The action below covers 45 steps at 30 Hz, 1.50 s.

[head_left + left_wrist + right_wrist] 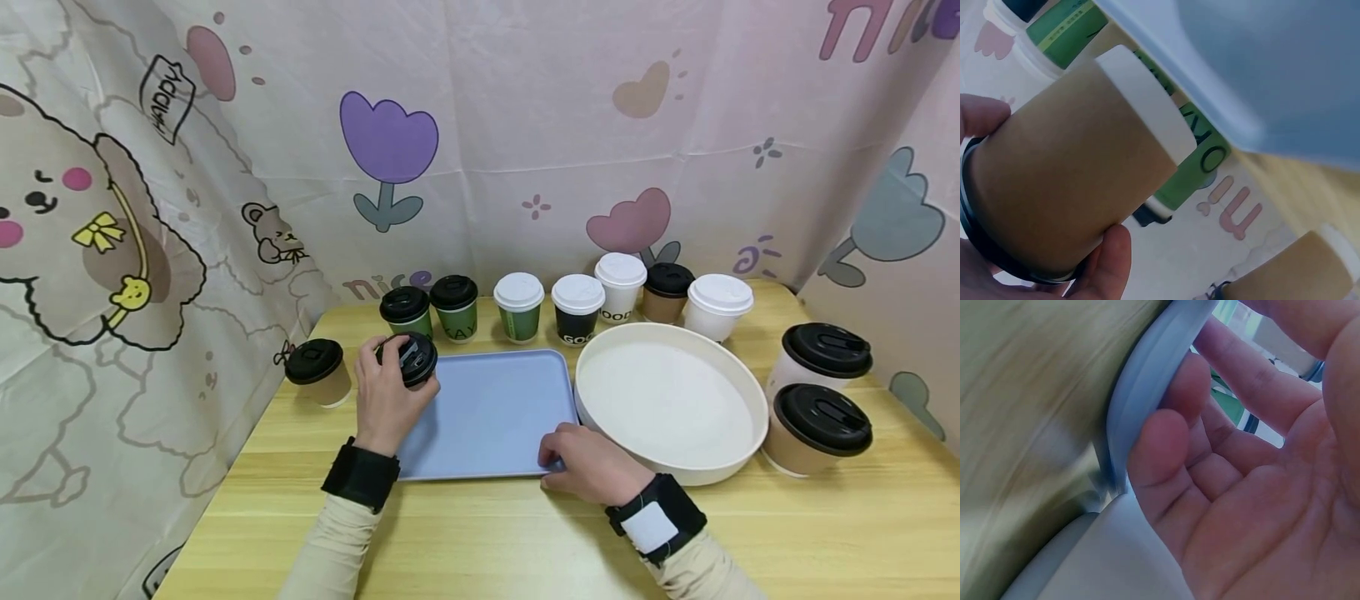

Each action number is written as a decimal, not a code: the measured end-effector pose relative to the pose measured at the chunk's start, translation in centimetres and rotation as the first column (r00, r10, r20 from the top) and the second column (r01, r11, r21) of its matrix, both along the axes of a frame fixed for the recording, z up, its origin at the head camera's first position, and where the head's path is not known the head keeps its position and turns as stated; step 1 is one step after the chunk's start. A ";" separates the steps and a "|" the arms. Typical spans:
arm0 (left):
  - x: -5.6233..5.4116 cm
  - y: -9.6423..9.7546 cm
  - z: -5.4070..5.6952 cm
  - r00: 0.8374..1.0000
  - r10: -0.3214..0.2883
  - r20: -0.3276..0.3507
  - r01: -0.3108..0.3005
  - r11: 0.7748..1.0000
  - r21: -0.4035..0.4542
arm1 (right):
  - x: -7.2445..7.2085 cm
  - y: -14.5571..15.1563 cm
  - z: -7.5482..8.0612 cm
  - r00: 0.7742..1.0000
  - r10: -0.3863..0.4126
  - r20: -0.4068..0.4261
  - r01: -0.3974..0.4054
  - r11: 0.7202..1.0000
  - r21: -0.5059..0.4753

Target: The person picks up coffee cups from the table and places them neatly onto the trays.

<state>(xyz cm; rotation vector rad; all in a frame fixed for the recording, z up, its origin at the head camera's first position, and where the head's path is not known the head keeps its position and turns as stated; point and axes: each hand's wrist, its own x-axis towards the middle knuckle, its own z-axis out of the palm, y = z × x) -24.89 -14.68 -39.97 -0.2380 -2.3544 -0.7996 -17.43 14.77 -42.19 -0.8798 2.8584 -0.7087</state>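
My left hand grips a brown paper cup around its black lid. The cup hangs over the left end of a light blue tray, tilted in the left wrist view. My right hand holds the tray's near right corner, with curled fingers on the rim in the right wrist view. To the left of the left hand stands another brown cup with a black lid. Just beyond it are two green cups with black lids.
A round white tray stands against the blue tray's right side. Behind are a green cup, a black cup and white cups with white lids, plus a brown cup. Two large black-lidded cups stand far right.
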 end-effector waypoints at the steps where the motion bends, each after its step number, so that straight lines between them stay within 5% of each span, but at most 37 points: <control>1: -0.1 0.0 -0.2 1.000 0.003 -0.006 -0.003 1.000 0.004 | 0.0 0.0 0.0 1.000 -0.001 0.001 0.001 1.000 0.001; 8: -0.4 -0.2 -0.8 1.000 0.004 -0.021 -0.003 0.999 0.034 | 0.0 -0.1 0.0 1.000 -0.010 0.005 0.010 1.000 0.008; 21: -1.2 -0.8 -1.1 0.997 -0.054 0.062 0.055 0.998 -0.014 | 0.0 -0.2 -0.2 1.000 -0.015 0.014 0.015 1.000 0.014; 35: -1.8 -1.2 -0.2 0.989 -0.088 0.118 0.095 0.994 -0.058 | 0.0 -0.2 -0.3 1.000 -0.026 0.000 0.025 1.000 0.012; 45: -2.3 -1.2 0.6 0.970 -0.088 0.225 0.103 0.993 -0.057 | 0.0 -0.3 -0.2 1.000 -0.018 -0.025 0.018 1.000 0.010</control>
